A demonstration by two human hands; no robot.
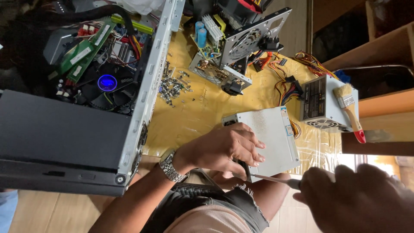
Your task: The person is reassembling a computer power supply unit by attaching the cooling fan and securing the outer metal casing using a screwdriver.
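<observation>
Near the tabletop (pixel 194 116) front edge, overhanging it: flat grey metal power supply box (pixel 269 138), dusty. Left hand (pixel 226 149) clamped over its near end; right hand (pixel 358 198) fisted around a slim screwdriver (pixel 276 179), tip at the box. Crowding left, open black computer case (pixel 77 108); behind, loose screws (pixel 172 86), red-handled paintbrush (pixel 350 110).

**A yellow-covered tabletop among pale wood**

The tabletop (pixel 202 116) wears a glossy yellow plastic sheet, wrinkled and catching bright glare near its lower right corner. Beyond its right edge stands wooden shelving (pixel 388 47) with dark, shadowed compartments. A pale wood-toned floor (pixel 56 213) shows past the tabletop's bottom edge. Light is warm and strongest at the right, where surfaces wash out.
</observation>
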